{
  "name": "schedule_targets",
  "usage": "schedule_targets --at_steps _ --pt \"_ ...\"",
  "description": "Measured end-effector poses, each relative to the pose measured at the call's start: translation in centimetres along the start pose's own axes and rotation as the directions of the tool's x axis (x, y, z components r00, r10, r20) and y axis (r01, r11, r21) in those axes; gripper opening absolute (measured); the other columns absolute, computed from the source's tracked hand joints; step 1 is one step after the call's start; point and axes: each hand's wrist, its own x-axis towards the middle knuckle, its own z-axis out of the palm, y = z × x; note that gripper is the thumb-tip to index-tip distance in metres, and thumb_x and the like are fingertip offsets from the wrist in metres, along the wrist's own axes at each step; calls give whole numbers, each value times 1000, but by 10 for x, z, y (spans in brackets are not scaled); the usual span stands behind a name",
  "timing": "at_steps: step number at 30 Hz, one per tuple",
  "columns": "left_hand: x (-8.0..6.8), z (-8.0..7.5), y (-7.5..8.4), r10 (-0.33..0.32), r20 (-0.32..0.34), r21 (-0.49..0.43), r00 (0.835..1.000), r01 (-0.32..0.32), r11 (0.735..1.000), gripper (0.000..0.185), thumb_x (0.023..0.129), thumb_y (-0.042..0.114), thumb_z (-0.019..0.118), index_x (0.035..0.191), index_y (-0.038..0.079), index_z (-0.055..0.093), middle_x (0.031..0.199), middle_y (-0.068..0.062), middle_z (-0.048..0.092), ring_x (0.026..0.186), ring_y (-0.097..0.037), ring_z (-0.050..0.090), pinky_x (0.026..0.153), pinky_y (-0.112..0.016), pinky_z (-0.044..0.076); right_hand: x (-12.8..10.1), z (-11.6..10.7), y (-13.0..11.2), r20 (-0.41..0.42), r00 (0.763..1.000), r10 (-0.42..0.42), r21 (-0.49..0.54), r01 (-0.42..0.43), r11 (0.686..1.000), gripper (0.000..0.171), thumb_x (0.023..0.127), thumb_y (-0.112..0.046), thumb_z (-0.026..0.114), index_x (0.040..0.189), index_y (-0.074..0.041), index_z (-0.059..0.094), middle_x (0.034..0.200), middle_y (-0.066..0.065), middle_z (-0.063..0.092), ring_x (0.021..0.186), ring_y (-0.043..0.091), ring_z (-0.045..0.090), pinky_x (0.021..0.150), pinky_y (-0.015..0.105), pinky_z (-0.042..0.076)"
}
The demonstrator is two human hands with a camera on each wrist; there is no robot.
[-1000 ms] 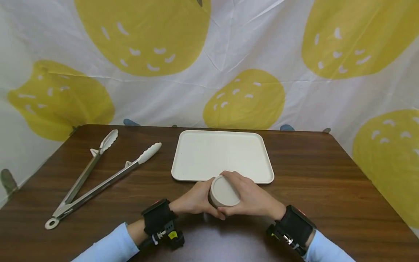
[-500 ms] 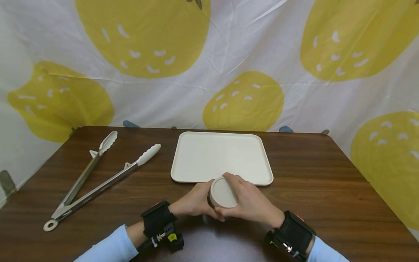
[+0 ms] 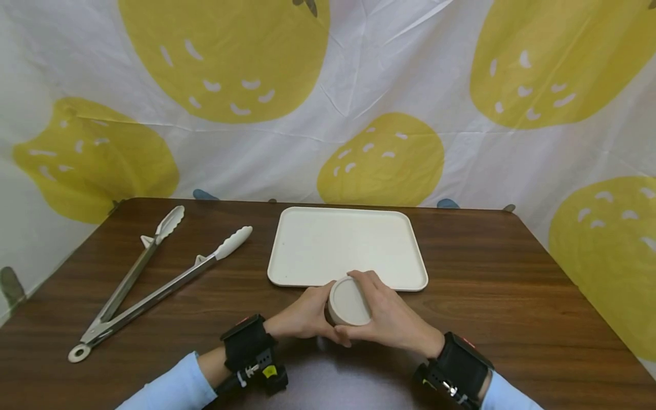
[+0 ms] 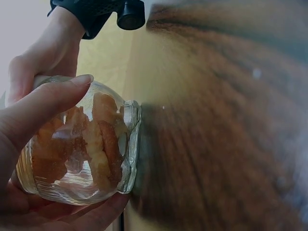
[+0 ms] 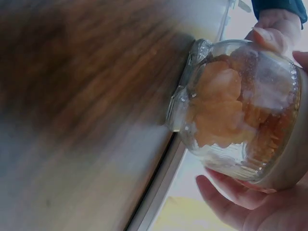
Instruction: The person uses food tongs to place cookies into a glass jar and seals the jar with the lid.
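Observation:
A clear glass jar point(image 4: 82, 149) with a pale screw-type lid point(image 3: 349, 302) stands at the middle of the table, close before the tray. Orange-brown chunky pieces point(image 5: 219, 113) fill it, seen through the glass in both wrist views. My left hand point(image 3: 307, 313) grips the jar's body from the left, its thumb across the glass in the left wrist view. From the right, my right hand point(image 3: 394, 319) curls its fingers and thumb round the lid. The jar's glass is mostly hidden under the lid and hands in the head view.
Behind the jar lies a white rectangular tray point(image 3: 348, 245). Spread metal tongs with pale scalloped tips point(image 3: 164, 290) rest on the left of the wooden table point(image 3: 487, 285). A white cloth with yellow fruit print point(image 3: 379, 159) hangs beyond the far edge.
Hardly anything differs. The head view has shifted slightly, and the right hand and lid sit a touch further left; both hands keep their hold on the jar.

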Motion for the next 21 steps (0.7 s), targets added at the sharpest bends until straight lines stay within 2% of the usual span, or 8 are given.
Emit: schedule_targets --at_steps 4,6,8,13,21 --pt "0 0 0 5 1 16 1000 -5 1000 79 54 24 85 119 2 46 113 -9 56 102 -20 52 86 -32 40 2 -1 3 14 999 -38 21 38 999 92 62 -52 74 133 -9 34 130 5 36 112 18 43 85 36 42" --pt "0 -1 -1 10 2 23 1000 -10 1000 79 54 25 85 119 2 45 113 -9 56 102 -20 52 86 -32 40 3 -2 5 25 998 -66 19 65 998 93 62 -54 73 134 -10 33 134 5 33 117 18 40 88 37 40" --pt "0 -1 -1 11 5 25 1000 -11 1000 80 55 26 85 120 3 45 113 -8 56 102 -19 52 85 -32 40 4 -3 5 38 995 -88 8 88 996 89 64 -55 71 133 -11 35 130 3 38 113 16 42 86 35 41" --pt "0 0 -1 15 2 10 1000 -15 1000 81 55 25 85 121 3 44 115 -8 55 102 -19 52 86 -31 40 5 -4 5 43 994 -103 -3 103 995 76 68 -51 69 126 -11 41 107 -1 49 92 10 51 73 27 45" --pt "0 2 0 11 -26 28 1000 -10 1000 81 53 24 86 120 4 46 111 -8 57 99 -19 53 84 -31 41 4 0 0 -19 998 -57 -45 56 997 72 66 -46 71 122 -10 44 103 0 51 86 12 53 70 28 45"
